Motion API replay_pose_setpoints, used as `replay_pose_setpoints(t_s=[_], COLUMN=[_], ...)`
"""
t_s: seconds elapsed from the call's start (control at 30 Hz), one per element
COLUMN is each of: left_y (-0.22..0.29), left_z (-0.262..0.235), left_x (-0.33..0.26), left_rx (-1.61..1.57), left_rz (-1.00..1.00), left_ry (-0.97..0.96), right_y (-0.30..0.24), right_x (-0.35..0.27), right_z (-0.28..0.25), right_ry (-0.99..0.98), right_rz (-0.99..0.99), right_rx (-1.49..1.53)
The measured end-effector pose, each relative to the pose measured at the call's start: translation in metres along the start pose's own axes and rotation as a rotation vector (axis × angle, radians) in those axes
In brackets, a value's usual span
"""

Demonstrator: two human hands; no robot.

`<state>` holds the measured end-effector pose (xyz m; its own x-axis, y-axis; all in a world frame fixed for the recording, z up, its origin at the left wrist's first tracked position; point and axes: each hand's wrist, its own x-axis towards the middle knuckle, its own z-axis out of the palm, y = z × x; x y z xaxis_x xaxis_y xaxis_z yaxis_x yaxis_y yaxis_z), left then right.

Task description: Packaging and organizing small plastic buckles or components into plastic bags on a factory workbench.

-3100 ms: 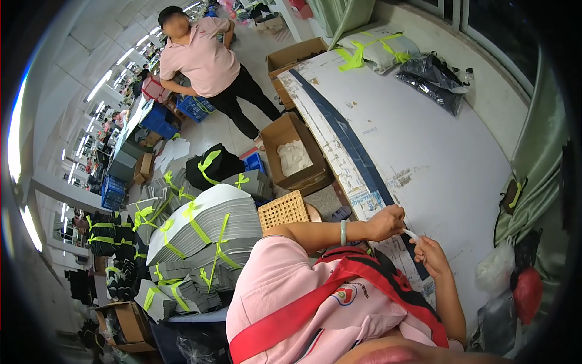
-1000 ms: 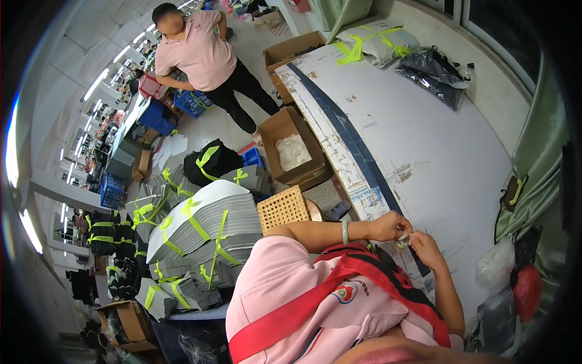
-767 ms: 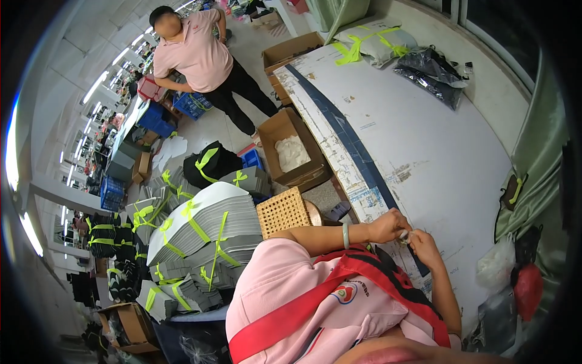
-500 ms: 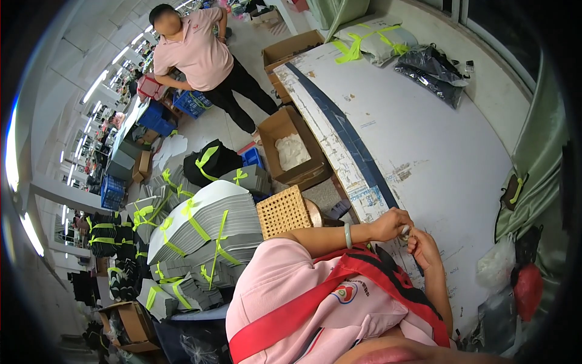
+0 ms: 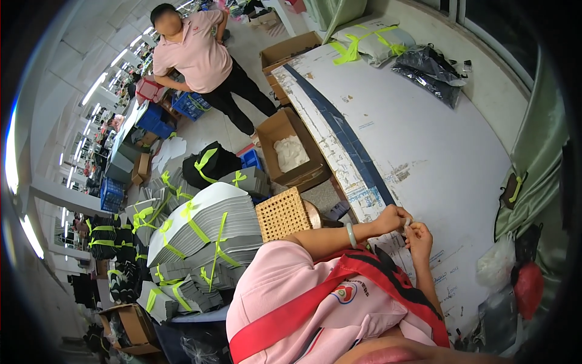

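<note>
My left hand, with a pale bangle on its wrist, is closed just over the near edge of the white-topped table. Close beside it, my right hand is closed in a pinch. Between the fingertips of both hands is a small whitish thing, too small to name. A long dark blue strip runs along the table's left side, toward my hands.
Dark plastic-wrapped packages and a pale bundle tied with neon ribbon lie at the table's far end. Left stand a woven-top stool, a cardboard box and tied grey stacks. Beyond, a person stands facing me.
My right hand has shifted slightly up and left, nearer to my left hand, and its fingers have turned. The whitish thing shows between them. The person stands in the same place.
</note>
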<state>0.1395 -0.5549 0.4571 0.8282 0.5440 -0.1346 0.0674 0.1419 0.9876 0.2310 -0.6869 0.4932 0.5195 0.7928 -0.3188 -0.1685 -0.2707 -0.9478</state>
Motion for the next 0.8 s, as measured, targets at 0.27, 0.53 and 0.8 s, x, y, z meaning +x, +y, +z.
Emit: replay_pose_setpoints(t_s=[0.27, 0.53, 0.8], left_y=[-0.004, -0.015, -0.027], left_z=[0.005, 0.005, 0.0], left_x=[-0.005, -0.012, -0.014], left_rx=[-0.116, -0.088, -0.271], left_rz=[-0.312, -0.261, -0.341], left_ry=[0.1, 0.084, 0.023], right_y=[0.017, 0.034, 0.025], right_x=[0.004, 0.013, 0.012], right_z=[0.007, -0.004, -0.01], right_ry=[0.095, 0.097, 0.075], right_rz=[-0.207, -0.317, -0.087], right_rx=[-0.179, -0.382, -0.148])
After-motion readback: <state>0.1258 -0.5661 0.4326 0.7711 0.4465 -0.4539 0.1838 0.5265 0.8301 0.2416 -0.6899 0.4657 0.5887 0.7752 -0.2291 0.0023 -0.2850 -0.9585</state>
